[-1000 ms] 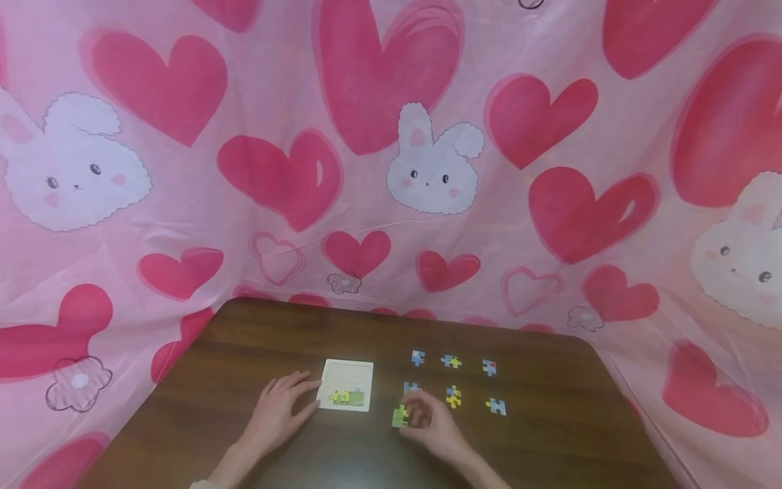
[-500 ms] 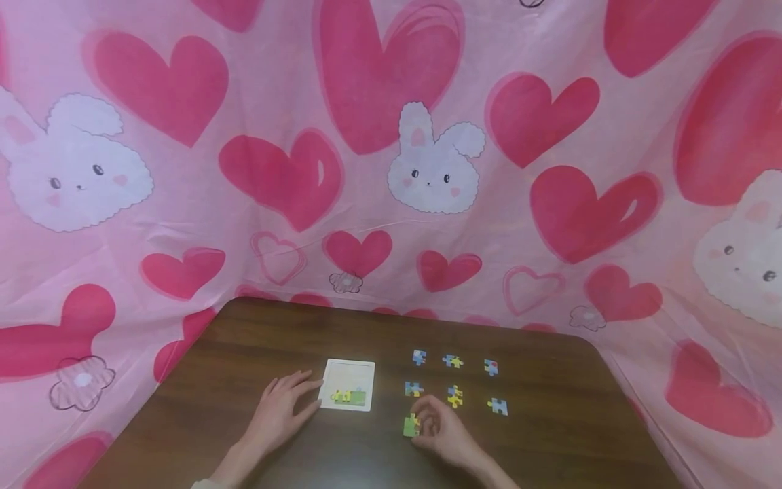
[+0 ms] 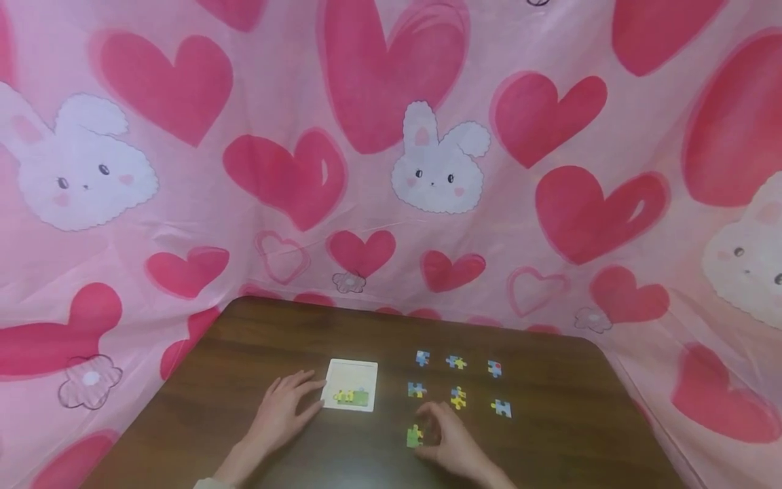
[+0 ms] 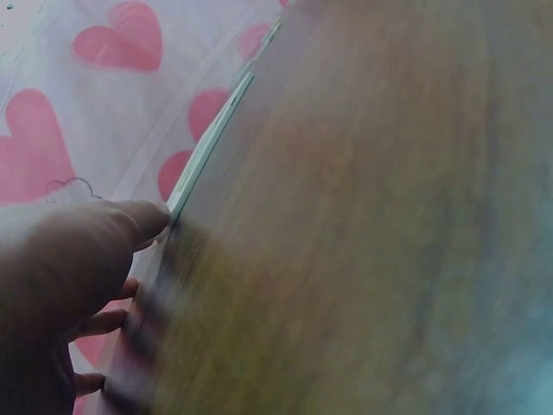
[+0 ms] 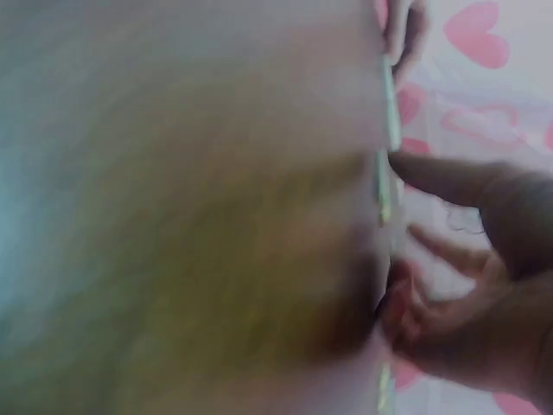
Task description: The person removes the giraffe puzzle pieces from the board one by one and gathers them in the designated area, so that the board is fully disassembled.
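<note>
A white square puzzle tray [image 3: 351, 370] lies on the table, with joined green and yellow jigsaw pieces [image 3: 353, 396] along its near side. My left hand [image 3: 282, 410] rests at the tray's left edge, thumb and fingertips touching it, fingers extended. A loose green jigsaw piece [image 3: 414, 437] with yellow on it lies flat to the tray's right. Beside it is my right hand [image 3: 452, 443], its thumb tip at the piece's near corner and its index finger lifted apart. In the right wrist view, thumb and index are spread, with the piece [image 5: 383, 186] by the thumb.
Beyond the right hand, several loose jigsaw pieces lie in two rows, among them a blue one with a red spot [image 3: 495, 368] and a yellow one [image 3: 458, 398]. The brown wooden table [image 3: 275, 339] is surrounded by a pink heart-patterned cloth [image 3: 366, 190].
The right hand has shifted the green jigsaw piece slightly right and toward me, then loosened its fingers from it. My left hand stays at the tray.
</note>
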Demonstrator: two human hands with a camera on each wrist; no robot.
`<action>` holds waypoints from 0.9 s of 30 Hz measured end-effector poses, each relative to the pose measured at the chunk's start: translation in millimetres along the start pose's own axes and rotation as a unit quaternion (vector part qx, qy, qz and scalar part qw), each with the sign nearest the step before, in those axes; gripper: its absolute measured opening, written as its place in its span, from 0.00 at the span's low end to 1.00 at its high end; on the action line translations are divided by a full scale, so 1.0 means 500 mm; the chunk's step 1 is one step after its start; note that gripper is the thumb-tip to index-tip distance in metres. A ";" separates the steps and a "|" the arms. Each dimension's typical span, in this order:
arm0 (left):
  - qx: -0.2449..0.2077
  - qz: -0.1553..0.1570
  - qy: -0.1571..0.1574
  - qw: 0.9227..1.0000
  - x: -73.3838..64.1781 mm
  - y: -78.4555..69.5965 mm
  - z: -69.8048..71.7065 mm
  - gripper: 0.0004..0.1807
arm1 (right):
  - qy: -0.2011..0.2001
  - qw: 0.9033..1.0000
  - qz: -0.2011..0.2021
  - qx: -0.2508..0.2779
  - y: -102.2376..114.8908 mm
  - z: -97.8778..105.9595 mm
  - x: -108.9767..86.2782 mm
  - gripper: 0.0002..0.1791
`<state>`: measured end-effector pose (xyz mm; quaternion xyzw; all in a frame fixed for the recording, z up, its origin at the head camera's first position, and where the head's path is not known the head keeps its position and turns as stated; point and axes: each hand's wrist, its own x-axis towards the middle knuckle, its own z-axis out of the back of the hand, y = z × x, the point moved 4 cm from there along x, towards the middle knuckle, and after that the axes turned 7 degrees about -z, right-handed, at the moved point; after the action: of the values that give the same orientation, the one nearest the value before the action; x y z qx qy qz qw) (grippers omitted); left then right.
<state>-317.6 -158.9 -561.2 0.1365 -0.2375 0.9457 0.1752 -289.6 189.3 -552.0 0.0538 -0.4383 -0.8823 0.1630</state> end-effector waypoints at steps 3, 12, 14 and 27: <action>-0.003 0.005 0.002 1.000 -0.003 -0.001 -0.001 0.21 | -0.034 0.999 0.019 -0.011 0.019 -0.001 0.010 0.26; -0.005 0.010 0.006 1.000 0.002 -0.004 0.001 0.20 | 0.008 0.998 0.051 0.027 0.102 -0.082 0.116 0.20; -0.006 0.008 0.003 1.000 0.003 -0.003 -0.001 0.20 | 0.009 0.998 0.048 0.027 0.118 -0.106 0.141 0.19; 0.002 -0.013 -0.035 0.999 0.002 -0.004 -0.002 0.19 | -0.018 0.998 0.055 -0.017 0.147 -0.185 0.216 0.15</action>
<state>-318.0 -156.3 -560.8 0.1726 -0.2396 0.9385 0.1787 -351.4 41.9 -545.1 0.0110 -0.4281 -0.8802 0.2045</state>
